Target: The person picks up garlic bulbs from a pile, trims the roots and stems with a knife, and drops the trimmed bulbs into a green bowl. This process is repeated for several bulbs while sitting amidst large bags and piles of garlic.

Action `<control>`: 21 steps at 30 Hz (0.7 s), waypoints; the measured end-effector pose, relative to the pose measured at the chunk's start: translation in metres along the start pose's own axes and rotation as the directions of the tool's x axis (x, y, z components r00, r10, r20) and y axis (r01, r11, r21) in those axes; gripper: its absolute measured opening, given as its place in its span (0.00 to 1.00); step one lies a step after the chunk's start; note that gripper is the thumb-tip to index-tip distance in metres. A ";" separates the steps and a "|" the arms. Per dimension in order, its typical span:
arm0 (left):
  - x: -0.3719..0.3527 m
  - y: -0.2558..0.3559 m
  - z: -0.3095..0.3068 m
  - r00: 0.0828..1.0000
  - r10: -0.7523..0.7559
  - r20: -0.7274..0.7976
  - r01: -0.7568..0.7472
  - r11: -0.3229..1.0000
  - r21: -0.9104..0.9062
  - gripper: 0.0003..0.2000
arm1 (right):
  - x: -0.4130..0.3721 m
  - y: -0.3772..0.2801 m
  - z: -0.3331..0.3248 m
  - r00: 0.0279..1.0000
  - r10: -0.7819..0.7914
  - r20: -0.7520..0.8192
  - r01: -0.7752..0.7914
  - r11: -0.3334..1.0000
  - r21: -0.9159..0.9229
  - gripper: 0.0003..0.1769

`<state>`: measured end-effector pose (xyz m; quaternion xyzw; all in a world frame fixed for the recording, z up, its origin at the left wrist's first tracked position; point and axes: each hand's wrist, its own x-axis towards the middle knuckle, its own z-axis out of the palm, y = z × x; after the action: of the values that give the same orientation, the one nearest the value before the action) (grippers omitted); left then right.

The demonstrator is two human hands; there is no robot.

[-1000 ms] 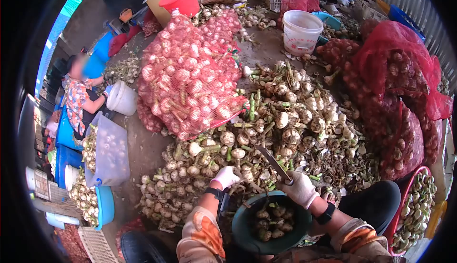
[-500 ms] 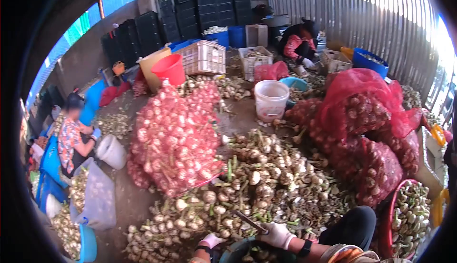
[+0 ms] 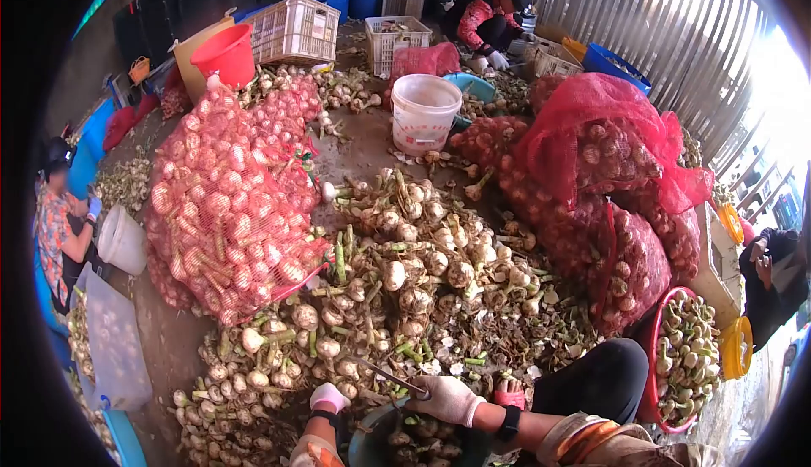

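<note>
The right hand, in a pale fabric glove, is closed around the handle of a long, narrow metal knife, whose blade slants out from the grip toward the far left, over the near part of a broad heap of off-white garlic bulbs with green stems. Just below this grip is a round dark-green basin with more bulbs inside. The left hand, in a pale pinkish glove, is left of the knife at the heap's near edge; whether its fingers hold anything cannot be told. Beyond the knife, to the far left of the grip, stands a bulging red mesh sack full of bulbs; straight beyond, past the heap, is a white plastic bucket. To the right of the grip, past the dark-trousered knee, sits a red-rimmed round tub filled with pale trimmed bulbs.
</note>
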<state>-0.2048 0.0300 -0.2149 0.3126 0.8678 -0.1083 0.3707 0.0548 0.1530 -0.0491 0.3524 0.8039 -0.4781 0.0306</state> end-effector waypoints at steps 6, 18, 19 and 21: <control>-0.034 -0.016 -0.041 0.985 0.048 0.165 0.017 0.928 -0.371 0.15 | -0.004 -0.007 -0.004 0.995 -0.059 -0.082 0.063 0.996 0.055 0.21; -0.215 -0.039 -0.094 0.774 0.217 -0.596 -0.528 0.741 -0.416 0.32 | -0.002 -0.056 0.020 0.977 -0.212 -0.031 0.168 0.670 0.723 0.22; -0.251 -0.021 -0.105 0.754 0.183 -0.630 -0.499 0.784 -0.369 0.32 | 0.001 -0.060 0.031 0.953 -0.288 -0.092 0.254 0.600 0.759 0.24; -0.275 -0.004 -0.098 0.767 0.126 -0.630 -0.474 0.773 -0.423 0.31 | -0.012 -0.085 0.028 0.944 -0.327 -0.046 0.247 0.604 0.758 0.24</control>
<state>-0.1186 -0.0591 0.0494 0.3486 0.8646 0.3123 0.1825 0.0052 0.0987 0.0041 0.1755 0.5753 -0.7834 -0.1566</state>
